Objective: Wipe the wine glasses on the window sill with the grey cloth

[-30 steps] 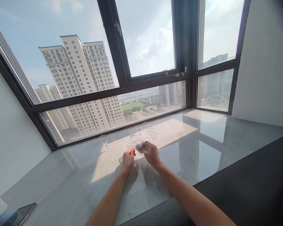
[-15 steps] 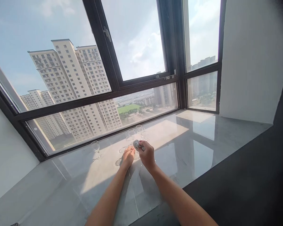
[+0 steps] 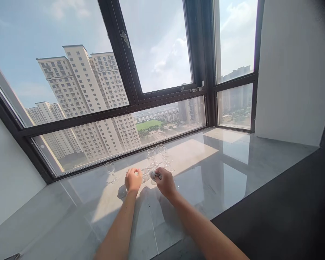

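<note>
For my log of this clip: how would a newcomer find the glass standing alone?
Start at the marble sill under the big window. Near the frame, left of the left hand, stands a clear stemmed glass. The other glasses cluster farther right; this one stands alone.

Left hand (image 3: 133,179) shifted left, away from right hand (image 3: 165,181).
</note>
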The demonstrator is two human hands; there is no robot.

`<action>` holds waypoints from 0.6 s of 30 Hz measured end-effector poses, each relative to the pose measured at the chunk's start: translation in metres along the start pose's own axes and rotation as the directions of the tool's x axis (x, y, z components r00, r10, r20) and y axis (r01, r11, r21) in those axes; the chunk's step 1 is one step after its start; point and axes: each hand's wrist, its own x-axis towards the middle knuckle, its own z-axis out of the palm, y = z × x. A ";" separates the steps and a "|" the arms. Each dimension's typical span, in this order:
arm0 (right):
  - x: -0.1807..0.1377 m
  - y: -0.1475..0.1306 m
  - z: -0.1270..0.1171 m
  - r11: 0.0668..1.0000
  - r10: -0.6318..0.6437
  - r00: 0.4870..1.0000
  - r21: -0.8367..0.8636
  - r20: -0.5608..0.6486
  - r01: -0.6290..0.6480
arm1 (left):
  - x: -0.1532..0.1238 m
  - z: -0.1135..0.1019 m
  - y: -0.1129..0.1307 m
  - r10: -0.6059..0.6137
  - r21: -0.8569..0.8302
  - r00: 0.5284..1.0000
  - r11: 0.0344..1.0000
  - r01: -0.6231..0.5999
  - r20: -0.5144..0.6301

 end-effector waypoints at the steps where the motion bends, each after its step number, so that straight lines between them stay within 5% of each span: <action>1: -0.002 0.002 0.001 0.998 0.020 0.997 -0.059 0.072 -0.016 | 0.002 -0.009 -0.011 -0.032 0.005 0.995 0.999 0.033 -0.091; 5: -0.011 0.010 0.005 0.966 0.051 0.953 -0.259 0.297 0.029 | 0.012 -0.028 -0.050 -0.205 -0.045 0.917 0.978 0.202 -0.343; 10: -0.017 0.010 0.003 0.960 -0.008 0.900 -0.249 0.437 0.130 | 0.025 -0.021 -0.072 -0.354 -0.141 0.800 0.934 0.328 -0.484; 13: -0.018 0.009 0.003 0.972 0.038 0.906 -0.224 0.422 0.063 | 0.031 -0.016 -0.077 -0.374 -0.156 0.764 0.925 0.346 -0.526; 18: -0.018 0.014 0.008 0.963 0.114 0.905 -0.269 0.411 0.001 | 0.039 -0.013 -0.085 -0.571 -0.243 0.681 0.817 0.522 -0.458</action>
